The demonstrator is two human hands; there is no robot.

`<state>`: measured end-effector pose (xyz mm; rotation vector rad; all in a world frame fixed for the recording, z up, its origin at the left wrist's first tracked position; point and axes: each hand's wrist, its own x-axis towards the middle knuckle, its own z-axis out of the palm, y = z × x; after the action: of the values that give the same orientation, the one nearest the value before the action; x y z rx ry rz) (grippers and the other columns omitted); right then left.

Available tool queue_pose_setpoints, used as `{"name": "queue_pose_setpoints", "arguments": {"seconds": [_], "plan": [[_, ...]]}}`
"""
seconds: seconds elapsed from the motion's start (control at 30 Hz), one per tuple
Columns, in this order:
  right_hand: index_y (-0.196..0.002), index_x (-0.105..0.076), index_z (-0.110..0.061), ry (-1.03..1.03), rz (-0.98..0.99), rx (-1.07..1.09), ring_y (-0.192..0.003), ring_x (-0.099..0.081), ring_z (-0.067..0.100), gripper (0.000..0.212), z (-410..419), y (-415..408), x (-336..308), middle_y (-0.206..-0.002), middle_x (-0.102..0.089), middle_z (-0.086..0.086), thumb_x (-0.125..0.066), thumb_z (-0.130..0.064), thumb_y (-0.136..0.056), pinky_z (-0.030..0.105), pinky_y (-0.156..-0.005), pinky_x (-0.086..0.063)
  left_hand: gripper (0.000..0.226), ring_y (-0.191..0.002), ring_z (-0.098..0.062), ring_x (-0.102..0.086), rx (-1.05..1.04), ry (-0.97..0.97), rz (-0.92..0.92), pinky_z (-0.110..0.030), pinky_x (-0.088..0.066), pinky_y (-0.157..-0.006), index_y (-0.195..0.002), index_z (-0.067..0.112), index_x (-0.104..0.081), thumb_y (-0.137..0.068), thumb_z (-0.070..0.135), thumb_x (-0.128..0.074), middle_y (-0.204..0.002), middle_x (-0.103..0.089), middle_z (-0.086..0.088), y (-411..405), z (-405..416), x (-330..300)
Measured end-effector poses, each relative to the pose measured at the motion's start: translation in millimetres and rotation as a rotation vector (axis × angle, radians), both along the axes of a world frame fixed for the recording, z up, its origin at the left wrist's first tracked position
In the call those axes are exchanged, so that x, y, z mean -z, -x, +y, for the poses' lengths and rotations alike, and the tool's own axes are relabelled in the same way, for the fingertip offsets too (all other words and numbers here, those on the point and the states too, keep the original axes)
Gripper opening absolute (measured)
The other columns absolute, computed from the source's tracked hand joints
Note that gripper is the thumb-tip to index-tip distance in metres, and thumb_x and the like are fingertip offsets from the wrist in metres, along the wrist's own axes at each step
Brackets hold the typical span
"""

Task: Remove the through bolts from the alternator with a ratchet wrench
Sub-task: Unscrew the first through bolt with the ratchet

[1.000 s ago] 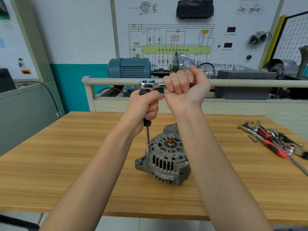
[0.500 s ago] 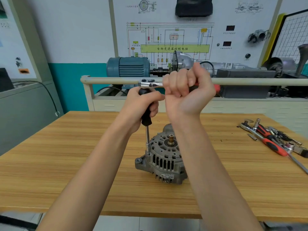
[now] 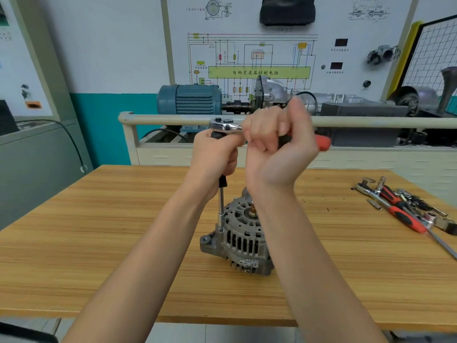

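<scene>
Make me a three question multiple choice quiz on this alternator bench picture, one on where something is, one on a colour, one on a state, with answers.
1. Where do the spare tools lie?
A. on the table's right side
B. on the floor
C. on top of the alternator

2. What colour is the end of the ratchet handle?
A. yellow
B. red
C. white

3. What is the left hand doing?
A. resting flat on the table
B. hanging free
C. gripping the extension bar

Answers: 1 A, the spare tools lie on the table, right of the alternator. 2 B, the ratchet handle sticks out red past the right hand. 3 C, the left hand wraps the extension bar.
</scene>
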<state>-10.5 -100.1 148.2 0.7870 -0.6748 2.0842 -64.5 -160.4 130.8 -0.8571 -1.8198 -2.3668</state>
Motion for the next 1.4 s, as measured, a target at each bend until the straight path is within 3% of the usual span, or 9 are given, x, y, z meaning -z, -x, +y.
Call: {"name": "queue_pose_setpoints", "arguments": {"seconds": [0.1,0.2,0.33,0.6,0.77,0.87,1.03,1.17,1.4], "plan": [[-0.064,-0.044,-0.020,-0.185,0.128,0.555,-0.042,-0.029,0.015,0.024,-29,-12,12,-0.050,-0.036,-0.005,-0.046,-0.008,-0.085,0.028,-0.048,-0.025,0.024,-0.049,-0.013,-0.033,-0.028,0.025,-0.003,-0.029,-0.032,-0.054,-0.063,0.018,-0.034,-0.069,0.027,-0.055,-0.052,-0.038,0.002,-6,7,1],[-0.067,-0.044,-0.019,-0.236,0.135,0.616,-0.042,-0.029,0.016,0.019,-34,-13,14,-0.053,-0.037,-0.005,-0.047,-0.010,-0.084,0.028,-0.047,-0.025,0.029,-0.052,-0.004,-0.026,0.094,-0.016,0.071,-0.020,-0.022,-0.053,-0.067,0.021,-0.024,-0.084,0.033,-0.045,-0.046,-0.033,0.016,-12,7,3],[-0.052,-0.039,-0.020,-0.116,0.093,0.124,-0.037,-0.019,0.009,0.035,-3,-2,-2,-0.038,-0.027,-0.006,-0.043,-0.009,-0.086,0.025,-0.045,-0.018,0.042,-0.038,-0.007,-0.023,-0.014,0.012,0.037,-0.018,-0.019,-0.039,-0.057,0.018,-0.036,-0.083,-0.010,-0.053,-0.041,-0.031,0.009,-3,-4,1],[-0.035,-0.031,-0.014,0.273,-0.323,-0.707,-0.033,-0.007,0.011,0.060,47,39,-16,-0.030,-0.019,-0.003,-0.031,-0.019,-0.095,0.020,-0.037,-0.018,0.037,-0.034,-0.011,-0.028,0.328,0.052,0.002,-0.019,-0.025,-0.037,-0.047,0.018,-0.044,-0.077,0.003,-0.060,-0.041,-0.033,0.003,5,-9,-4],[-0.042,-0.033,-0.018,0.149,-0.193,-0.377,-0.030,-0.017,0.011,0.052,26,15,-14,-0.034,-0.020,-0.005,-0.034,-0.013,-0.093,0.021,-0.040,-0.021,0.044,-0.032,-0.007,-0.017,0.160,0.009,-0.039,-0.015,-0.015,-0.036,-0.053,0.017,-0.031,-0.084,-0.004,-0.053,-0.040,-0.024,0.006,4,-5,-3],[-0.049,-0.038,-0.019,-0.051,0.005,0.186,-0.037,-0.023,0.010,0.042,-10,-3,-2,-0.040,-0.028,-0.005,-0.041,-0.006,-0.089,0.026,-0.045,-0.022,0.038,-0.036,-0.007,-0.023,-0.037,0.004,-0.023,-0.018,-0.021,-0.038,-0.061,0.018,-0.033,-0.085,-0.005,-0.050,-0.047,-0.028,0.003,0,3,-2],[-0.067,-0.044,-0.018,-0.278,0.203,0.729,-0.045,-0.033,0.010,0.021,-37,-13,14,-0.051,-0.036,-0.007,-0.045,-0.003,-0.083,0.018,-0.049,-0.031,0.025,-0.050,-0.004,-0.038,-0.057,0.053,0.040,-0.022,-0.034,-0.056,-0.065,0.020,-0.035,-0.069,0.040,-0.049,-0.050,-0.044,0.010,-8,6,2],[-0.051,-0.040,-0.020,-0.137,0.114,0.245,-0.038,-0.024,0.007,0.036,-11,-4,2,-0.041,-0.030,-0.008,-0.045,-0.005,-0.083,0.025,-0.047,-0.021,0.037,-0.039,-0.008,-0.025,-0.038,0.007,0.002,-0.020,-0.023,-0.039,-0.061,0.016,-0.036,-0.083,-0.009,-0.051,-0.049,-0.030,0.003,-4,-1,-1],[-0.036,-0.035,-0.013,0.219,-0.220,-0.711,-0.035,-0.006,0.010,0.047,42,33,-12,-0.033,-0.013,-0.005,-0.038,-0.016,-0.084,0.020,-0.038,-0.016,0.032,-0.038,-0.014,-0.033,0.254,0.061,0.074,-0.021,-0.031,-0.040,-0.048,0.017,-0.048,-0.074,0.003,-0.061,-0.044,-0.037,0.001,2,-12,-2]]}}
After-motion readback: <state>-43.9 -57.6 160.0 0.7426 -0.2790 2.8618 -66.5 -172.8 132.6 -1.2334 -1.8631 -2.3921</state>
